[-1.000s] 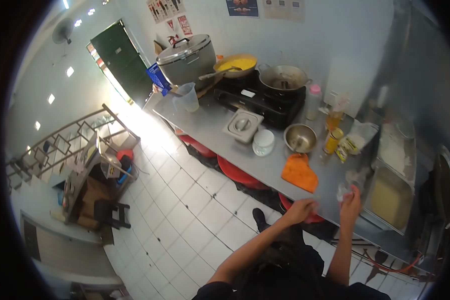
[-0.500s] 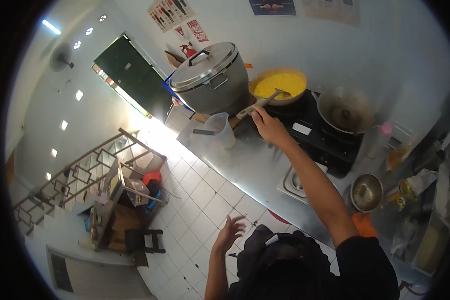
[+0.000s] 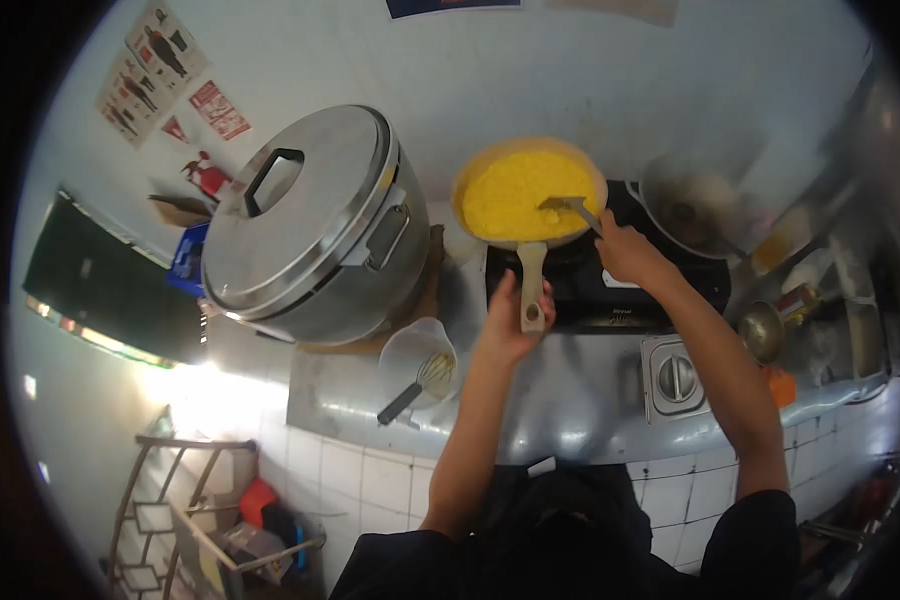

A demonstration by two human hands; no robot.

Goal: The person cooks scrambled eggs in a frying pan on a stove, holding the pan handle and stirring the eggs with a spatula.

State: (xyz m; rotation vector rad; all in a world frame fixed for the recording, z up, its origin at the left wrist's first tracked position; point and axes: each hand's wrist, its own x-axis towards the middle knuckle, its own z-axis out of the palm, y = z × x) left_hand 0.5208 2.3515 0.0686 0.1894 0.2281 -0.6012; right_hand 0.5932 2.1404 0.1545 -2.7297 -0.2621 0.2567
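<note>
Clock places are given from the pan, with twelve at the wall. The worktop (image 3: 560, 400) is laid out below it, and at nine o'clock the big pot (image 3: 310, 230) is kept under its lid. The stove (image 3: 590, 290) is reached from four to six o'clock; no flame can be made out. A wok (image 3: 685, 212), dark inside, is set at three. In the pan (image 3: 510, 148) itself, at the dial's centre, the yellow food (image 3: 515, 195) is spread over nearly the whole base. It is seen as a grainy mass with a few lumps at four o'clock, so the breaking-up is judged well advanced; some turning seems to be left, and none has been taken out. The jug (image 3: 400, 350) is stood at seven, the lidded tin (image 3: 675, 380) at five. The pan's handle (image 3: 532, 262), at six, is gripped by the fingers of the left hand (image 3: 510, 325). By the closed fingers of the right hand (image 3: 627, 252), at four, the spatula (image 3: 562, 203) is held, its blade touching the food. The whisk (image 3: 402, 402) is left leaning in the jug, apparently not needed at this stage.
</note>
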